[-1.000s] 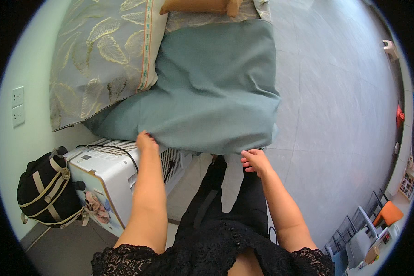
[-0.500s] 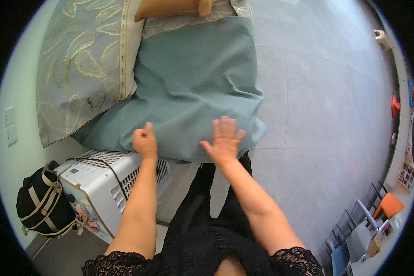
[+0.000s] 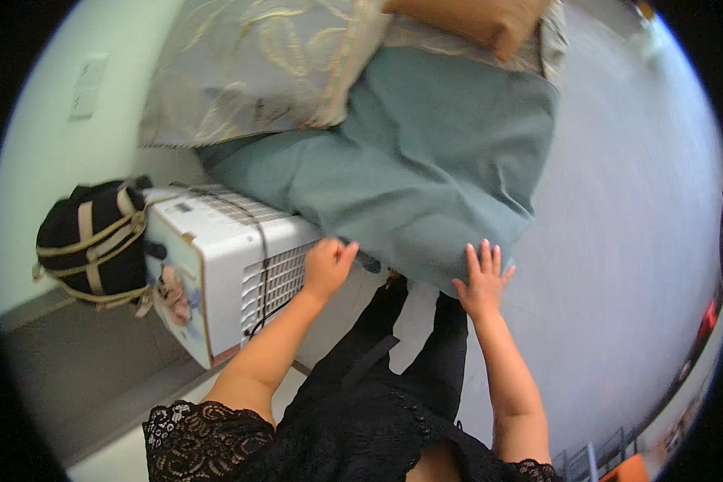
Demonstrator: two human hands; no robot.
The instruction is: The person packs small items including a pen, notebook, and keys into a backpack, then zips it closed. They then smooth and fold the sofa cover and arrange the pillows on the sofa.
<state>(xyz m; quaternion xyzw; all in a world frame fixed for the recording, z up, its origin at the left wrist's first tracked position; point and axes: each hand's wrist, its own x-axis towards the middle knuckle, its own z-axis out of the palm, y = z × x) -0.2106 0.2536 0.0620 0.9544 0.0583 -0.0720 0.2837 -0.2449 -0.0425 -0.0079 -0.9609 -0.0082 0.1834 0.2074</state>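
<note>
Where cloth [image 3: 450,120] ends, R hand [image 3: 483,289], wide flr [image 3: 618,241]

Left of the left hand [image 3: 327,267] stands a boxy white plastic appliance [image 3: 223,269] with slatted grilles and a dark cable [image 3: 263,241]; farther left, a black fabric backpack [image 3: 96,241] with beige straps. Beyond lies grey leaf-patterned fabric [image 3: 253,72]. A tan pillow [image 3: 478,22] lies well beyond the right hand [image 3: 483,285], smooth grey floor [image 3: 627,241] to its right.
</note>
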